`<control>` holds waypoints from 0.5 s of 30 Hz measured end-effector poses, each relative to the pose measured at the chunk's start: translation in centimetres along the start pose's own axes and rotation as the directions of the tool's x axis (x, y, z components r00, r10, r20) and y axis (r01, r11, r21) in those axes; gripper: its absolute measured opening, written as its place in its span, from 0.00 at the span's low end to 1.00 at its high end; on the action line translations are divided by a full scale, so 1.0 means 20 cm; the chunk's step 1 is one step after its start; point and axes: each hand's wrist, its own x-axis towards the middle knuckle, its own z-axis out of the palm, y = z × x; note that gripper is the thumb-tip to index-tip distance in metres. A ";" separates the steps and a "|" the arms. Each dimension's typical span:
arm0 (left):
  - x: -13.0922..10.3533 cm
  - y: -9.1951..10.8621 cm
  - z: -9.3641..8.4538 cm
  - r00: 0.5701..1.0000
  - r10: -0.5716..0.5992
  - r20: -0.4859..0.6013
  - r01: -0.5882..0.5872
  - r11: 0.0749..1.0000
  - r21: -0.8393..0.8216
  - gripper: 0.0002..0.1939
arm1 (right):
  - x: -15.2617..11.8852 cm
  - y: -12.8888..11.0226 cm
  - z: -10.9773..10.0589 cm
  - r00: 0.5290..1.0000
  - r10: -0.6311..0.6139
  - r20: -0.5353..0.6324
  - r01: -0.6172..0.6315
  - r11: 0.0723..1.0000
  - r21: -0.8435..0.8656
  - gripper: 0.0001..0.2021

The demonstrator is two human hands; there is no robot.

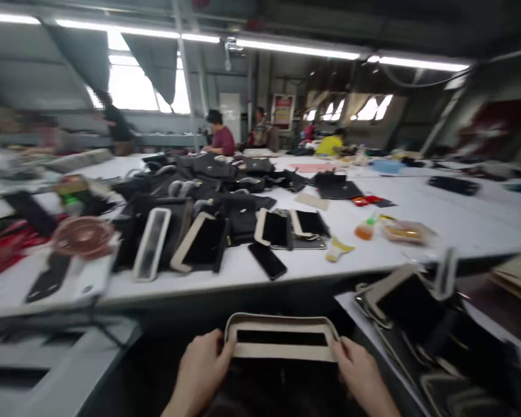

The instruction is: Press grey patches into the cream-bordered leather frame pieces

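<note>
Between my hands is a black bag piece with a cream-edged rectangular opening (286,351), held low in front of me. My left hand (204,368) pinches its left corner, thumb on the cream band. At the right corner my right hand (359,370) grips the same edging with thumb and fingers. The dark body below the band hangs down into shadow, so its lower part is hard to make out. On the table ahead lie similar cream-edged black pieces (203,242), a white-framed strip (152,244) and a black phone (267,260).
A long white table (417,214) runs across, with many black bags (212,168) piled on it. A pink fan (82,234) and an orange glue bottle (364,229) stand there. More bag pieces (412,307) are stacked at right. Co-workers, one in a maroon top (224,140), are behind.
</note>
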 end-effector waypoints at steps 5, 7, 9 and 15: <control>-0.02 -0.02 0.02 0.994 -0.096 -0.049 0.084 0.974 -0.211 0.16 | 0.08 0.15 0.01 0.973 0.111 0.205 -0.125 0.991 0.056 0.20; -0.04 0.00 0.02 0.994 -0.102 -0.031 0.090 0.957 -0.275 0.15 | 0.08 0.17 0.00 0.960 0.141 0.241 -0.166 0.983 0.084 0.21; -0.05 0.01 0.02 0.994 -0.111 -0.017 0.100 0.946 -0.308 0.15 | 0.08 0.19 0.01 0.953 0.171 0.249 -0.207 0.971 0.124 0.21; -0.02 0.01 0.04 0.994 -0.109 -0.022 0.099 0.958 -0.269 0.14 | 0.09 0.19 0.03 0.957 0.184 0.226 -0.234 0.948 0.217 0.22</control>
